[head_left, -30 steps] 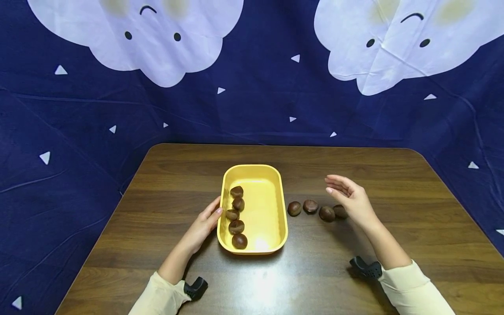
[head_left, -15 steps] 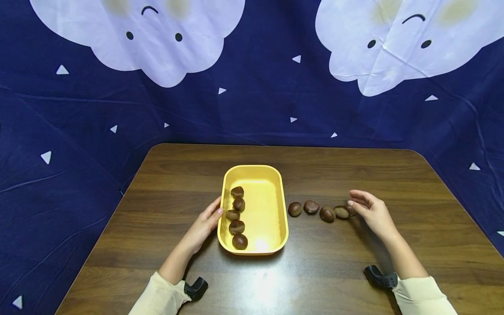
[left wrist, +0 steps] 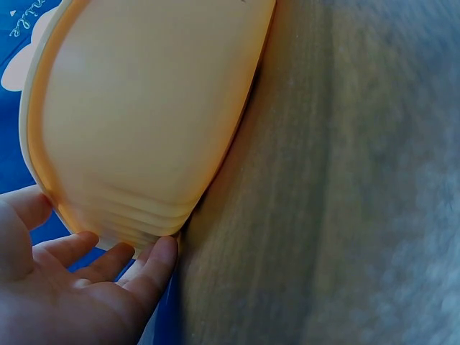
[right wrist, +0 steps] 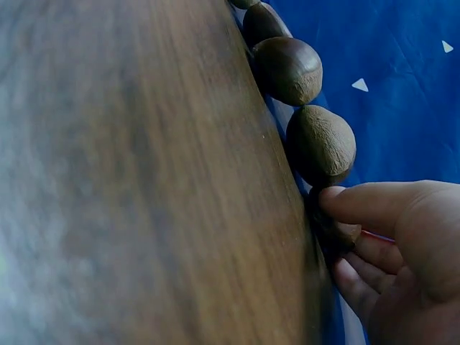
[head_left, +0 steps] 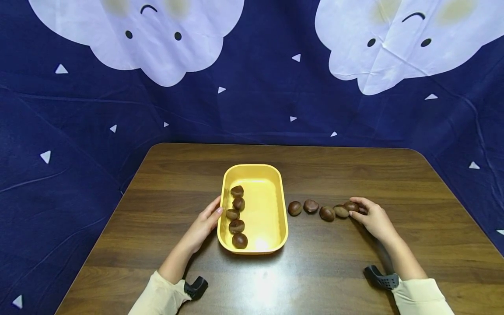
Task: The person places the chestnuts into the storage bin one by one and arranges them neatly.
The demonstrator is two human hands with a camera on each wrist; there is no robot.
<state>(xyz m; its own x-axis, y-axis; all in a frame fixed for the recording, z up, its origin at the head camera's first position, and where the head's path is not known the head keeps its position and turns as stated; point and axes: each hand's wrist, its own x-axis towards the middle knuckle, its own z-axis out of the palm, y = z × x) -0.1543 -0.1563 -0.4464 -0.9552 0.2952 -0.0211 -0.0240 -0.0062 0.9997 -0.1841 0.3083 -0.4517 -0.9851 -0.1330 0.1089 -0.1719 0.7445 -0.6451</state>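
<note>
Head view: nearest are two cream sleeves (head_left: 419, 299), each with a black mount (head_left: 380, 278) at the wrist, and beyond them two bare hands. The nut (head_left: 351, 206) at the right hand (head_left: 377, 221) is dark brown, rounded and smooth, partly hidden by the fingers. It lies between thumb and fingertips, which pinch it where it sits on the table (head_left: 173, 175), at the right end of a row; the right wrist view shows the thumb on one side of it and the fingers on the other. Four nuts (head_left: 327, 213) run on leftwards from it toward the tray, glossy brown, the nearest one showing a broad, dull, paler patch. The left hand (head_left: 201, 228) grasps nothing fully: its thumb touches the rim of the yellow tray (head_left: 264, 210) and its fingers, spread and slightly bent, rest against the outer wall. The tray is oblong with rounded corners, and five nuts (head_left: 236, 226) stand in a line inside along its left side, just across the wall from that hand. Farthest back, past the table's edge, hangs a dark blue cloth (head_left: 256, 111) with white clouds (head_left: 157, 48) and small white triangles (head_left: 61, 69).
</note>
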